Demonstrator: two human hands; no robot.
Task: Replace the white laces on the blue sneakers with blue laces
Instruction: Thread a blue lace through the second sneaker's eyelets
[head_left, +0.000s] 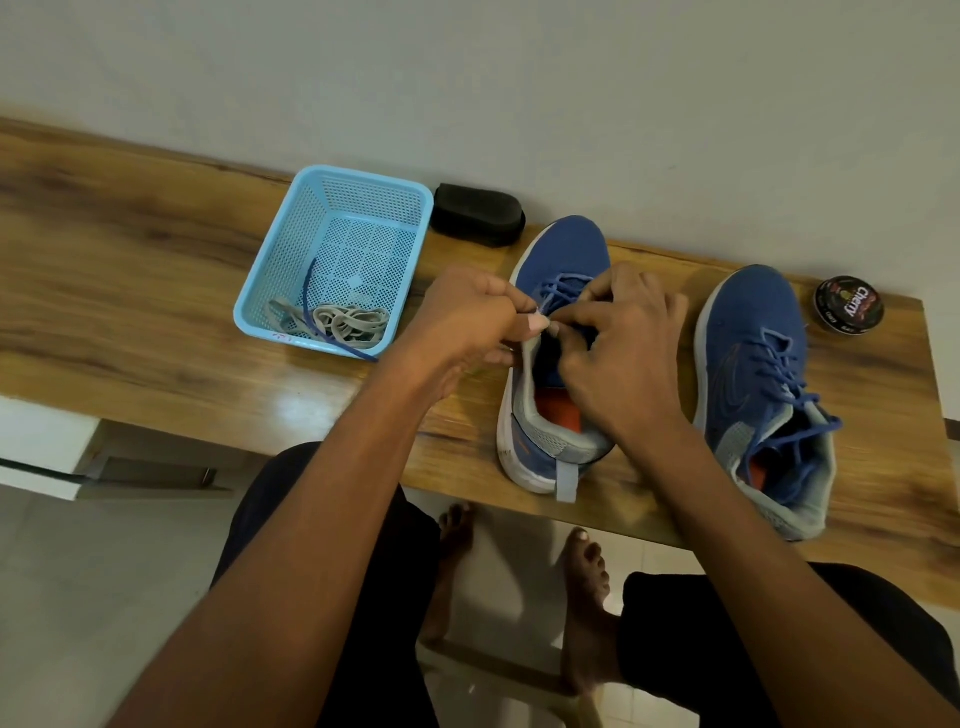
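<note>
Two blue sneakers stand on the wooden bench (156, 249). The left sneaker (563, 249) carries blue lacing over its front eyelets. My left hand (467, 317) pinches the tip of the blue lace (563, 291) at the shoe's upper eyelets. My right hand (628, 343) grips the tongue and eyelet edge from the other side, fingers curled, hiding the top of the lacing. The right sneaker (753, 332) is laced in blue (784, 374) with loose ends. The white laces (343, 322) lie bundled in a light blue basket (291, 228), where another blue lace strand (311, 306) trails over the rim.
A black shoe brush (478, 213) lies against the wall behind the basket. A round black polish tin (849, 304) sits at the bench's far right. My knees and bare feet are below the bench's front edge.
</note>
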